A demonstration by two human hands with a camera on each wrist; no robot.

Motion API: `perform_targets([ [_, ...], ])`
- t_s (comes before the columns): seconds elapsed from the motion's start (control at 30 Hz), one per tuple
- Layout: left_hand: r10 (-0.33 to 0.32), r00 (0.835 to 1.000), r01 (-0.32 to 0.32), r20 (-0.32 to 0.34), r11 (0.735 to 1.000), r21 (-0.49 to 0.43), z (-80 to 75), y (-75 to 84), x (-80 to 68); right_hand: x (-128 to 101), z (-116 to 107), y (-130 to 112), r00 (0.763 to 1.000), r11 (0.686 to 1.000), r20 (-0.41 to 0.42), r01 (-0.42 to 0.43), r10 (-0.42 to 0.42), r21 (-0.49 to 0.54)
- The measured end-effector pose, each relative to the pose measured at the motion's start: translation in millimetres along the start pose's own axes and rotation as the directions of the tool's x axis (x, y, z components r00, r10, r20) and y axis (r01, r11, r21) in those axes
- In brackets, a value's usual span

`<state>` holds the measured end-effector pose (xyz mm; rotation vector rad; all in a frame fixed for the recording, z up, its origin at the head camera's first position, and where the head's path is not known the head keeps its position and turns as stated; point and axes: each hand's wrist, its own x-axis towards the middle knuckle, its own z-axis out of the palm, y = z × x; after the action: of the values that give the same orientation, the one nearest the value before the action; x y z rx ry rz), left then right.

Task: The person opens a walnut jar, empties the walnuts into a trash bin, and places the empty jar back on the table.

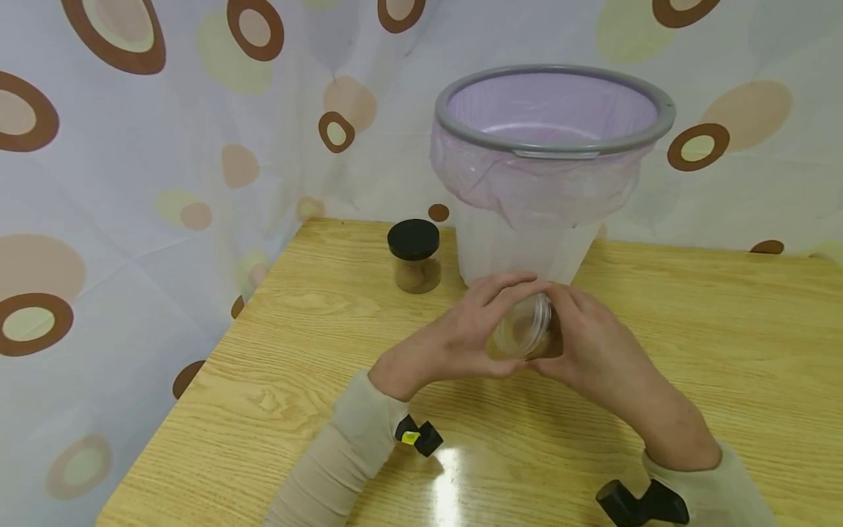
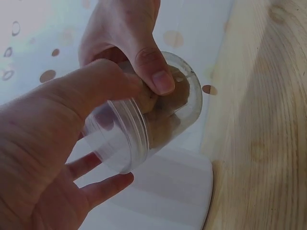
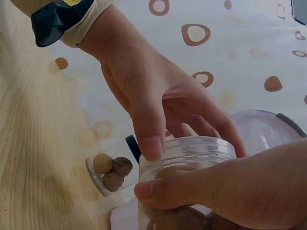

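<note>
Clear plastic jar (image 1: pixel 527 329), lidless, tilted above the bench (image 1: pixel 296 351) just before the bin (image 1: pixel 553 132). We note left hand (image 1: pixel 461 337) and right hand (image 1: pixel 586 344) both grasping it, fingers curled round. Contents brown, probably nuts. Second jar (image 1: pixel 415 256) stands apart, black-lidded.

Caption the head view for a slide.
Both hands, left hand and right hand, hold an open clear jar before a lined bin.

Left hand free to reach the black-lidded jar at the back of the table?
Probably not yet: the left hand and right hand both grip the open jar. The path to the black-lidded jar looks unobstructed.
</note>
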<state>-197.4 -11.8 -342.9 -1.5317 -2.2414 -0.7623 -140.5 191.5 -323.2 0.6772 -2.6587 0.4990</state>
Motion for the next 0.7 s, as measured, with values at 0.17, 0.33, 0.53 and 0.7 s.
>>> perform_targets([
  [0.17,0.027,1.0,-0.027,0.005,1.0,-0.016,-0.1,-1.9,-0.5,-0.1,0.0,0.9,1.0,1.0,-0.001,0.003,-0.003,-0.004],
  [0.33,0.02,1.0,-0.02,0.0,1.0,0.001,-1.9,-2.8,-0.9,0.5,0.4,0.7,1.0,1.0,0.001,0.003,-0.003,-0.007],
  [0.53,-0.04,0.999,0.04,-0.015,0.999,-0.007,-3.2,-1.5,-0.5,1.2,1.4,-0.2,1.0,1.0,-0.004,0.003,-0.004,-0.016],
  [0.7,-0.278,0.957,0.284,0.086,0.956,-0.067,-5.2,3.9,-2.0,0.8,1.4,-1.0,1.0,1.0,0.018,-0.007,0.007,-0.019],
])
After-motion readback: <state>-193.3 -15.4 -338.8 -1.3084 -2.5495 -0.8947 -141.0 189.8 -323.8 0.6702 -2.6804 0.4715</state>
